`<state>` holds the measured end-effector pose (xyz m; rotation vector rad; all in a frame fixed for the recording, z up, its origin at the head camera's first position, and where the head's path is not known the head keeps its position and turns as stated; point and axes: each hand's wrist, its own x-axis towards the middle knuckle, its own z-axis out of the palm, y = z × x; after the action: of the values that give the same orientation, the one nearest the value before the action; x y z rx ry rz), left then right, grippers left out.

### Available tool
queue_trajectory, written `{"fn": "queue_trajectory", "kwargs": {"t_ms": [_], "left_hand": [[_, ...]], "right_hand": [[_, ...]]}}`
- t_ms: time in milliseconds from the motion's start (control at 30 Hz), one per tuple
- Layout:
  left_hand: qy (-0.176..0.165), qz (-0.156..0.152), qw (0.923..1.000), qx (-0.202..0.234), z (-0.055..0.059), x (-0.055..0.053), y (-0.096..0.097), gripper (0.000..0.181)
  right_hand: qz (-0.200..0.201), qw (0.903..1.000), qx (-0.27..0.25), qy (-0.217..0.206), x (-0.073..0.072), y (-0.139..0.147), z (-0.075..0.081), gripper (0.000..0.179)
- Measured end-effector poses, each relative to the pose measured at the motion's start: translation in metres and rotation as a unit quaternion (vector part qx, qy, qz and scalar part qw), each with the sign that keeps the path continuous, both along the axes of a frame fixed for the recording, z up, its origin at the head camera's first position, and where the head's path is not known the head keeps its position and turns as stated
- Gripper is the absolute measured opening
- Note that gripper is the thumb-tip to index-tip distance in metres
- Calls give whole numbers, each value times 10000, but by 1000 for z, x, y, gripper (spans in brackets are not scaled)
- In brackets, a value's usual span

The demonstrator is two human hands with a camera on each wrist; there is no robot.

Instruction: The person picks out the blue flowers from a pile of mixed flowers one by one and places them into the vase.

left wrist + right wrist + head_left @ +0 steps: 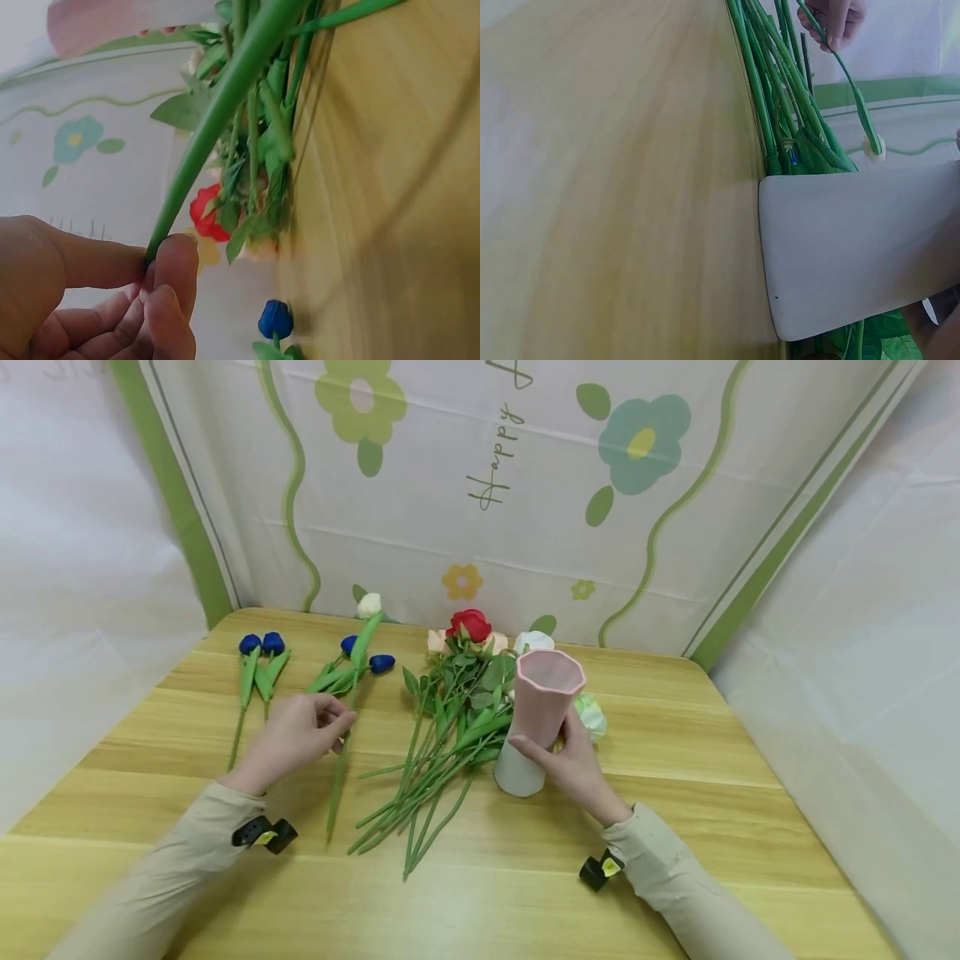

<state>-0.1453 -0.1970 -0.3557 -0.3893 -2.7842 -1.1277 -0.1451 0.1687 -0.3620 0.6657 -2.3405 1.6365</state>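
My left hand (300, 733) pinches the green stem of a white tulip (370, 605) between thumb and fingertips, and the bloom points away toward the back. In the left wrist view the stem (206, 131) slants up from those fingertips. My right hand (579, 770) grips a pink-and-white faceted vase (536, 706) around its middle, thumb across the near side. The vase stands upright and its mouth shows no flowers. From the right wrist its white lower part (855, 247) appears close to the tabletop, with the held tulip beyond.
A pile of flowers with long green stems (427, 793) lies left of the vase, including a red rose (471, 626) and a white bloom (534, 642). Blue tulips (262, 644) lie at the left, with more blue ones (382, 663) near the held stem. A printed cloth hangs behind the table.
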Motion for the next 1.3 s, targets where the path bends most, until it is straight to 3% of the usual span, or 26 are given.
{"fn": "queue_trajectory", "kwargs": {"t_ms": [300, 533, 833, 1000, 1167, 1300], "left_hand": [[182, -539, 9983, -159, -17, -3, 19, 15], [-163, -635, 9977, -171, -13, -6, 27, 19], [-350, -856, 9953, -284, -3, -34, 56, 20], [-489, -934, 9929, -551, 0, -48, 71, 19], [-527, -1104, 9886, -877, -3, -54, 78, 18], [-555, -1061, 9877, -1007, -4, -56, 79, 17]], "right_hand": [[35, 9999, -59, -128, -1, 2, -3, 70], [77, 9999, -65, -20, 0, 1, -4, 71], [84, 9998, -153, 8, 0, 3, -2, 69], [119, 9998, -144, -29, 0, 3, -3, 69], [111, 9998, -136, 2, 0, 3, -4, 69], [121, 9998, -140, 108, -1, 3, -4, 68]]}}
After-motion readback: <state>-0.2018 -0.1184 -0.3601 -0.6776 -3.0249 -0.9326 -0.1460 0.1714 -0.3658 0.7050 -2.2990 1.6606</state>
